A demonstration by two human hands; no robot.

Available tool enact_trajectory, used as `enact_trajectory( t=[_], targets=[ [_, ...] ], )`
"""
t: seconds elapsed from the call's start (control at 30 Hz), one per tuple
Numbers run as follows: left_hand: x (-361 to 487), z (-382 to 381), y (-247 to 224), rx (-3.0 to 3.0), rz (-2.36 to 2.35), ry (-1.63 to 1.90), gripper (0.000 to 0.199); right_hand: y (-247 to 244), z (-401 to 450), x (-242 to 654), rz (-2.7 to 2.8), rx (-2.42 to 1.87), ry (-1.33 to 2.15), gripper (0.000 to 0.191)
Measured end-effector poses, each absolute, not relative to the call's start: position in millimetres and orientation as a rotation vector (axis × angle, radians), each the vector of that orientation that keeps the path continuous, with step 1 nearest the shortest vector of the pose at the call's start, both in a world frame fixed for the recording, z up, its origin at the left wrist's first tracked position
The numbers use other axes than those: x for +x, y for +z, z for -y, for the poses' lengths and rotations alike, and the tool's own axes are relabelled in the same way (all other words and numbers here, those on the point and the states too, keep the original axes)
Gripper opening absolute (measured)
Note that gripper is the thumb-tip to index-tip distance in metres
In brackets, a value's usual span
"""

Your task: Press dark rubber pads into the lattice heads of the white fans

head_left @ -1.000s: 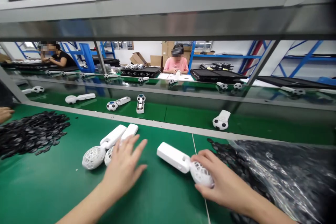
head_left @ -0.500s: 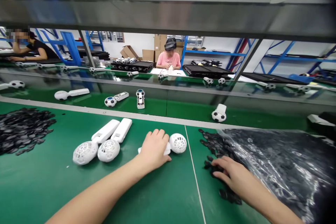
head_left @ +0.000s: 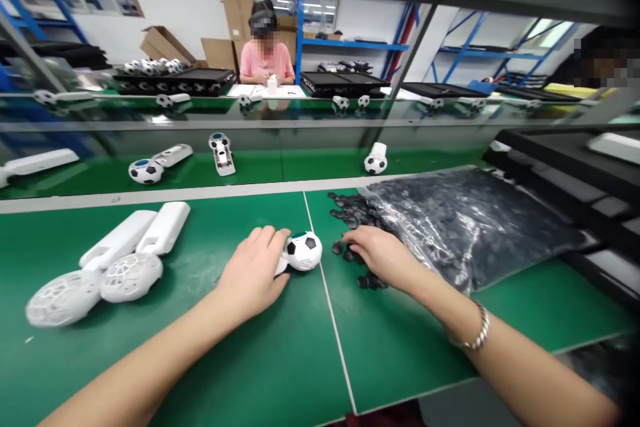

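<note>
Left hand: the left hand (head_left: 255,271) lies palm down over the white handle of a handheld fan (head_left: 300,252), fingers curled round it and closed on it.
Fan: it rests on the green table (head_left: 280,360), just left of the seam; its round head, patterned like a football, pokes out past the fingertips.
Right hand: the right hand (head_left: 383,255) rests on loose black pieces (head_left: 353,213) at the mouth of a plastic bag (head_left: 460,227); fingers bent down among them, whether they pinch one I cannot tell.
Wrist: a bracelet (head_left: 475,330) sits on the right wrist.
Left side: two white fans (head_left: 107,263) with bare mesh heads lie side by side, well apart from the hands.
Beyond: more football fans (head_left: 150,167) lie on the belt behind, and a person in pink (head_left: 267,57) sits across.
</note>
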State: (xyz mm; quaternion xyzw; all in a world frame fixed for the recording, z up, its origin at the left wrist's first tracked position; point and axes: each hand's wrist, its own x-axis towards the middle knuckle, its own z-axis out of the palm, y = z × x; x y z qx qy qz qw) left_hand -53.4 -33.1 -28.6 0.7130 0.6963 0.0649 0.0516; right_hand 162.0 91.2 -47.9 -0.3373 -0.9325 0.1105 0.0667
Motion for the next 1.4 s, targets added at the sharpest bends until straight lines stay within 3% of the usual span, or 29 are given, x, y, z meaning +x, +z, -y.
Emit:
enact_trajectory(
  t=[0.1,0.27,0.43,0.53,0.73,0.9,1.4],
  targets=[
    [-57.1,33.6,-29.7,2.085,-1.961,0.196,0.068,-47.0,-88.6,159.0,2.710,-1.014,0.523,0.013],
    [-54.3,29.1,-30.6,2.075,-2.112,0.108,0.061,-44.5,-85.6,156.4,2.608,-0.870,0.647,0.022],
    [-81.2,3.6,-26.3,2.048,-2.261,0.129,0.046,-39.9,-80.9,150.2,2.479,-0.891,0.921,0.011],
    [-100.7,-10.9,-29.7,1.940,-2.312,0.218,0.052,-37.8,-78.1,144.0,2.353,-0.874,1.124,0.006],
    [-81.7,6.3,-39.9,2.015,-2.154,0.179,0.062,-37.0,-74.5,137.2,2.346,-0.740,0.914,0.008],
    [-57.4,21.9,-37.9,2.039,-2.042,0.285,0.070,-43.1,-65.6,134.4,2.308,-0.648,0.981,0.012],
    [-60.8,9.9,-40.3,1.890,-1.880,0.506,0.064,-56.5,-51.0,116.6,2.227,-0.606,0.964,0.008]
  ],
)
